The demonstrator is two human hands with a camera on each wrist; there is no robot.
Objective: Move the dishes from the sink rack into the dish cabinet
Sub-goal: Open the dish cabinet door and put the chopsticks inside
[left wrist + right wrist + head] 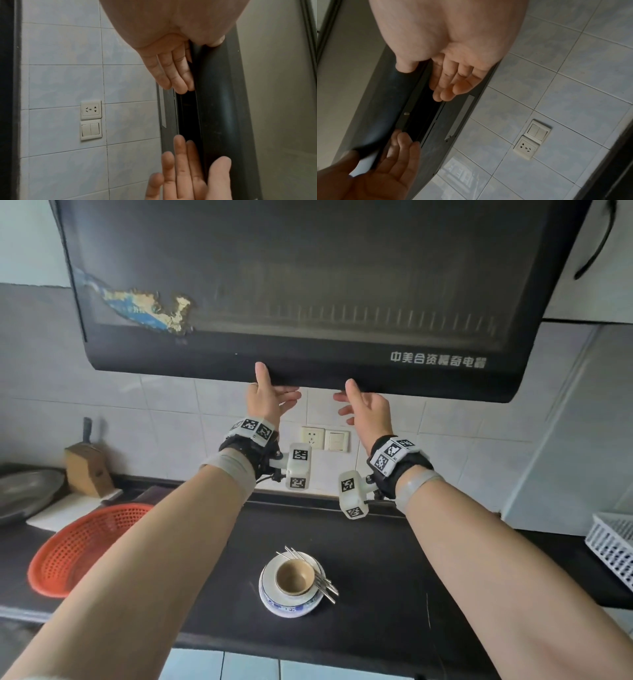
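Note:
The dish cabinet's dark glass door [308,302] hangs above the counter, its bottom edge slightly ajar with a dark gap [187,115] behind it. My left hand [270,398] and right hand [363,405] are both at that bottom edge. Each thumb presses on the door's front lip while the fingers lie straight beneath it, as the left wrist view [171,65] and the right wrist view [453,75] show. Down on the black counter [394,559] stands a stack of blue-and-white dishes [291,606] with a brown cup [293,578] and metal chopsticks [325,583] on top.
A red colander [78,549], a knife block [87,470] and a metal pan [24,491] sit at the left. A white plastic basket [613,546] is at the right edge. A socket and switch [325,438] are on the tiled wall under the cabinet.

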